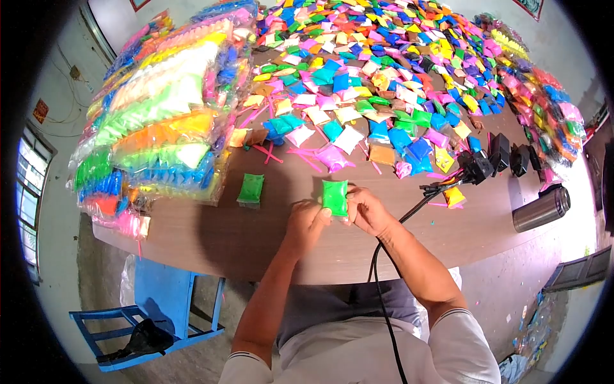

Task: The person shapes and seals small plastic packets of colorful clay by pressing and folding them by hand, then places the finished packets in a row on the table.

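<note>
A small green packet (334,197) is held upright between my two hands, just above the table's near side. My left hand (307,221) pinches its lower left corner with thumb and fingers. On the other side, my right hand (367,210) grips the packet's right edge. Another green packet (251,190) lies on the table to the left of my left hand. Beyond my hands, a pink packet (331,158) rests near several loose pink sticks (305,154).
Many loose colored packets (384,57) cover the far table (281,249). Stacked clear bags of packets (160,109) stand left, more bags (543,102) right. Black cables (409,214) with adapters (499,153) cross beside my right arm. A steel flask (540,210) lies right; a blue chair (163,294) stands lower left.
</note>
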Action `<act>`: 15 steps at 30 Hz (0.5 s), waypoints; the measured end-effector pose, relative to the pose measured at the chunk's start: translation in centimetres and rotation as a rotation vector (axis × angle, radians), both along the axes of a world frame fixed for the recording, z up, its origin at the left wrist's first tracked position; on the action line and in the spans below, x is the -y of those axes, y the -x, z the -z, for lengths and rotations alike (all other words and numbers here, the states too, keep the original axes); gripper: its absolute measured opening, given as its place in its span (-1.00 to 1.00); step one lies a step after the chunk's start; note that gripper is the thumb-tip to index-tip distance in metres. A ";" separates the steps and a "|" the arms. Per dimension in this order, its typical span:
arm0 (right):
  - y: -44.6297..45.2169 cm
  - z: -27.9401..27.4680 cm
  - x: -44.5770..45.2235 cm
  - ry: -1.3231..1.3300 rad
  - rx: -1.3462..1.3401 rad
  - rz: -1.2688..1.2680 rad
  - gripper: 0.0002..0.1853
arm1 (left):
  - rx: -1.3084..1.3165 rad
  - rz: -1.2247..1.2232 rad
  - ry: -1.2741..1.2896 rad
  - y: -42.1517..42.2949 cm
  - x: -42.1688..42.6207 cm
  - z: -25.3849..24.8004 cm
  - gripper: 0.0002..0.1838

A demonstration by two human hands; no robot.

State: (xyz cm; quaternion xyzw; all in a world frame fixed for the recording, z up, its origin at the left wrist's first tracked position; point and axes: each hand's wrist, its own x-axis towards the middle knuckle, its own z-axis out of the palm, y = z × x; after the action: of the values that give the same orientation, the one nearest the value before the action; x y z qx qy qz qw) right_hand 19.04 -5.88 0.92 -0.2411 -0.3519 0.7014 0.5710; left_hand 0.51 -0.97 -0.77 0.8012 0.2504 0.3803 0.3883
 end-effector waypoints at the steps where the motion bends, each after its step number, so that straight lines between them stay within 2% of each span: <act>1: 0.2 -1.0 0.1 0.049 -0.036 -0.023 -0.60 | 0.000 0.000 0.000 0.0 0.0 0.0 -0.67; 3: 0.2 -1.3 0.0 0.098 -0.071 -0.045 -0.57 | -0.023 -0.016 -0.013 0.1 0.1 -0.1 -0.66; 6: 0.1 -0.7 -0.1 0.028 -0.024 -0.030 -0.55 | -0.044 0.004 -0.013 0.1 0.1 -0.6 -0.66; 8: 0.1 -0.7 -0.1 0.105 -0.015 -0.017 -0.54 | -0.053 0.007 -0.008 0.1 0.1 -0.5 -0.66; 12: -0.3 0.3 -0.1 0.111 -0.055 -0.055 -0.58 | -0.092 0.014 -0.049 0.0 0.1 -0.9 -0.64; 14: 0.1 -0.5 0.4 0.139 0.211 0.092 -0.70 | -0.081 0.001 -0.054 0.0 0.1 -0.9 -0.65; 15: 0.4 -0.3 0.4 0.140 0.210 0.091 -0.70 | -0.071 -0.010 -0.059 0.0 0.2 -0.9 -0.65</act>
State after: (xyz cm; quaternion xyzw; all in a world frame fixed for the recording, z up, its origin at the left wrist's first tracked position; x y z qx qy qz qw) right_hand 18.64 -6.25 1.25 -0.3682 -0.3487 0.6685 0.5440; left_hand 0.52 -1.16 0.09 0.8239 0.2568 0.3608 0.3536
